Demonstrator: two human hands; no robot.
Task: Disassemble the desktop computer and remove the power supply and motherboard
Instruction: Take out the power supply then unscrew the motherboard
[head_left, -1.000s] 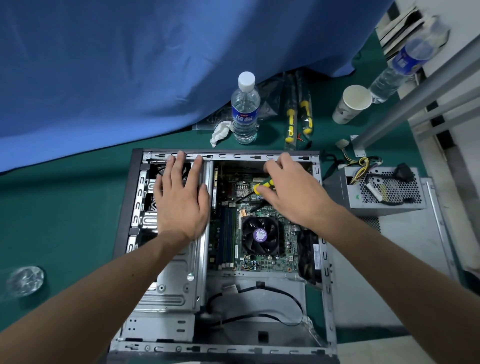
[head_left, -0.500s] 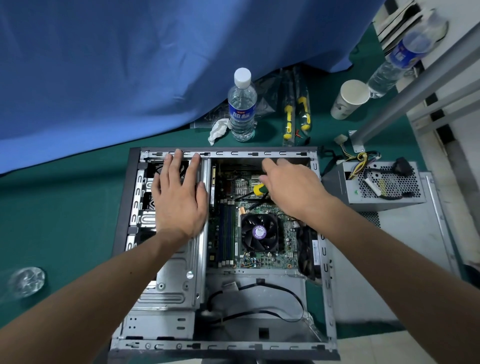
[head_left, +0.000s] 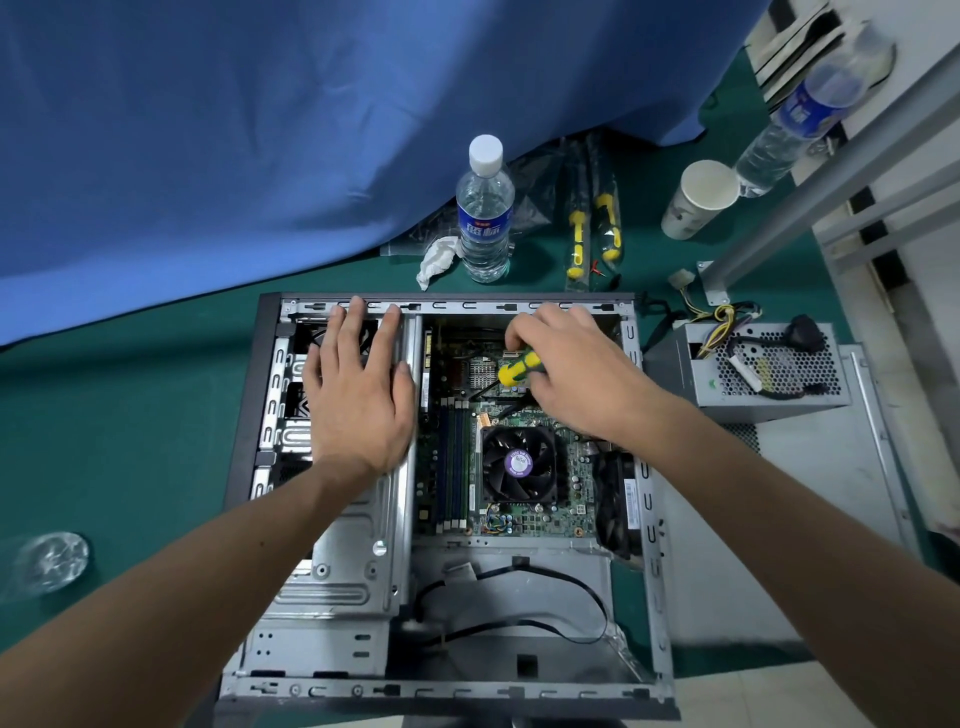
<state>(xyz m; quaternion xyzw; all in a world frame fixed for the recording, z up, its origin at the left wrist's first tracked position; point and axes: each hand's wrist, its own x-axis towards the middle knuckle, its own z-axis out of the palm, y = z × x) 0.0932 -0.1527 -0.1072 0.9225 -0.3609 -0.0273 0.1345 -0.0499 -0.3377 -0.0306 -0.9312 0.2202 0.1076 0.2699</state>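
- Lying open on its side on the green mat (head_left: 130, 415), the computer case (head_left: 649, 519) shows its near end bare of parts, with only a loose black cable (head_left: 545, 577) curling across the metal floor.
- Beyond the cable, the motherboard (head_left: 452, 467) sits inside the case, with a black CPU fan (head_left: 519, 464) on it.
- Left of the board, the left hand (head_left: 358, 400) rests flat on the metal drive cage (head_left: 343, 566), fingers straight and slightly spread, fingertips near the far rim of the case.
- Just past the fan, the right hand (head_left: 571, 374) has its fingers curled round the yellow-and-green handle of a screwdriver (head_left: 519, 368), whose dark shaft slants down toward the board; where the tip lands I cannot tell.
- Outside the case on the right, the power supply (head_left: 769, 374) stands on a grey side panel (head_left: 810, 519), its wires trailing over the top.
- Farther back on the mat stand a water bottle (head_left: 484, 218) with a crumpled tissue (head_left: 436, 257) beside it, two bagged yellow-handled tools (head_left: 592, 228) and a paper cup (head_left: 698, 200).
- A blue cloth (head_left: 260, 130) hangs behind it all.
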